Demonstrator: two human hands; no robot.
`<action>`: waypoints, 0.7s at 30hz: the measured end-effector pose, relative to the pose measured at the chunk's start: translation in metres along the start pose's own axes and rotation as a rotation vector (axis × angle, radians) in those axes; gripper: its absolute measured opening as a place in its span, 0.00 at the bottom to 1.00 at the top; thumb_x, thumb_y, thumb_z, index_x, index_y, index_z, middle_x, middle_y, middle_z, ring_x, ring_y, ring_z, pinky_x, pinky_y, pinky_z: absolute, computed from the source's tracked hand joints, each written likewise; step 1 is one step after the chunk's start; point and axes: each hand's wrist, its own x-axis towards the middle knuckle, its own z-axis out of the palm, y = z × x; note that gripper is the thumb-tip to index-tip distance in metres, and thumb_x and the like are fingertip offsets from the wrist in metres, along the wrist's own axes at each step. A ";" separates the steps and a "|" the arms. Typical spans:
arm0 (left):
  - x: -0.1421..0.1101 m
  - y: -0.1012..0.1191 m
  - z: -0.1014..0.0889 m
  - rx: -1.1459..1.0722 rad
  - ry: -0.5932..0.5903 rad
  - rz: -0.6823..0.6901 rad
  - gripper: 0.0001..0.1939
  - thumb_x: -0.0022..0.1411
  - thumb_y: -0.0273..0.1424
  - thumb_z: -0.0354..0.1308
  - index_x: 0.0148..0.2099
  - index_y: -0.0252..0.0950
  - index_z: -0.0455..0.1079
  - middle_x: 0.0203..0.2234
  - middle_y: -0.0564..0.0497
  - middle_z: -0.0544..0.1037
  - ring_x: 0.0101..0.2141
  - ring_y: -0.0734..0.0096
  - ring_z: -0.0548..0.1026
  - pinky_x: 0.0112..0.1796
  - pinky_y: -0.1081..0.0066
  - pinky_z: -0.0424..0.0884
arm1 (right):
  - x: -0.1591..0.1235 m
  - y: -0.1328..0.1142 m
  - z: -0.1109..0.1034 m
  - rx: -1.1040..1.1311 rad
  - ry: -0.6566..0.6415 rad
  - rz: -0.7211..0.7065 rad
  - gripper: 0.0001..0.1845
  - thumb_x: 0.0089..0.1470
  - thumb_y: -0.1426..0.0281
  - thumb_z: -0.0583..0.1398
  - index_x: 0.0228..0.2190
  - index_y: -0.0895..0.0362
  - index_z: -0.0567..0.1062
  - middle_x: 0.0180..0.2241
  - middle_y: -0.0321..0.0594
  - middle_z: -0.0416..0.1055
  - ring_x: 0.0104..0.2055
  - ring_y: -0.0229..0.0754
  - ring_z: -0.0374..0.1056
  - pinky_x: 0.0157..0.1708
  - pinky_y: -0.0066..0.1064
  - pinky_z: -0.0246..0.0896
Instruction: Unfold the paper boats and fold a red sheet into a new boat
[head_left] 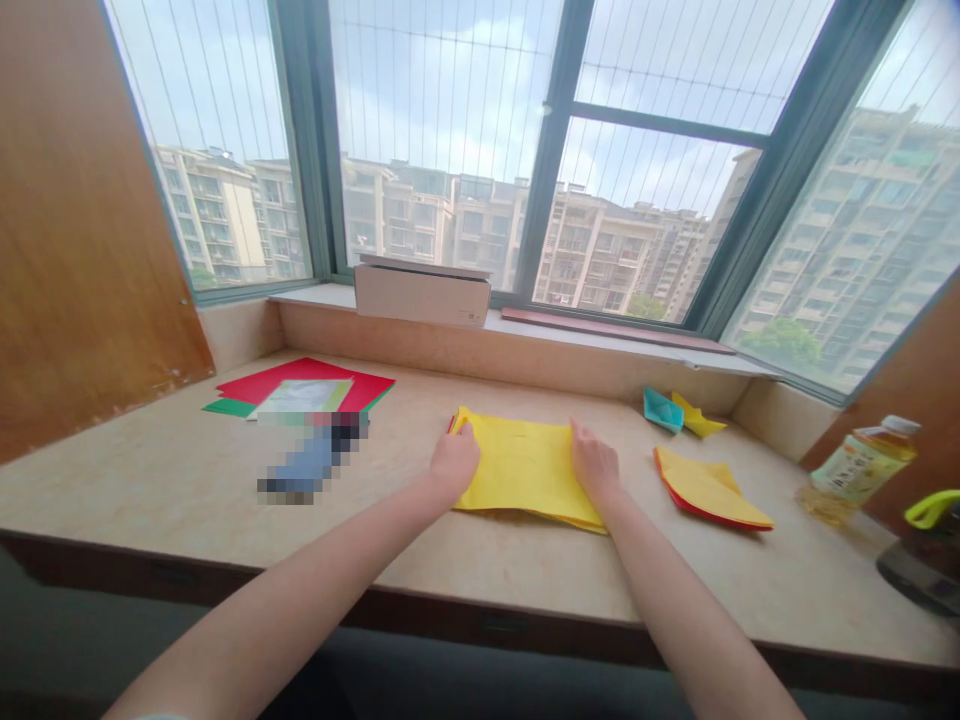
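Observation:
A folded yellow paper sheet (525, 465) lies on the beige table (187, 480) in front of me. My left hand (453, 462) rests on the sheet's left edge with its fingers curled and pinched at the top left corner. My right hand (594, 462) presses down on the right part of the sheet, fingers together and pointing away from me. Both forearms reach in from the bottom of the view.
A folded yellow-and-red paper (709, 490) lies to the right, with a teal (662, 409) and a yellow (697, 415) folded piece behind it. Red and green sheets (300, 385) lie at the left. A drink bottle (862, 465) stands far right, a white box (420, 292) on the sill.

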 end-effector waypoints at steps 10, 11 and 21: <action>0.041 0.013 0.023 -0.059 -0.062 0.228 0.19 0.63 0.22 0.44 0.46 0.29 0.76 0.40 0.33 0.79 0.45 0.49 0.76 0.49 0.55 0.67 | -0.003 -0.022 0.014 -0.010 -0.319 -0.465 0.25 0.67 0.64 0.46 0.61 0.51 0.64 0.59 0.44 0.67 0.61 0.47 0.61 0.61 0.42 0.51; 0.046 0.012 0.026 -0.066 -0.064 0.222 0.18 0.64 0.24 0.44 0.45 0.29 0.76 0.39 0.33 0.80 0.43 0.50 0.77 0.47 0.56 0.68 | -0.004 -0.023 0.014 0.030 -0.383 -0.469 0.27 0.67 0.59 0.45 0.63 0.51 0.62 0.61 0.43 0.64 0.63 0.46 0.58 0.63 0.43 0.48; 0.060 -0.012 0.048 -0.170 -0.041 0.122 0.28 0.68 0.44 0.43 0.66 0.44 0.59 0.67 0.39 0.56 0.66 0.42 0.51 0.61 0.45 0.44 | -0.004 -0.026 0.011 -0.027 -0.555 -0.510 0.41 0.57 0.40 0.49 0.65 0.45 0.55 0.69 0.45 0.43 0.71 0.55 0.38 0.65 0.58 0.26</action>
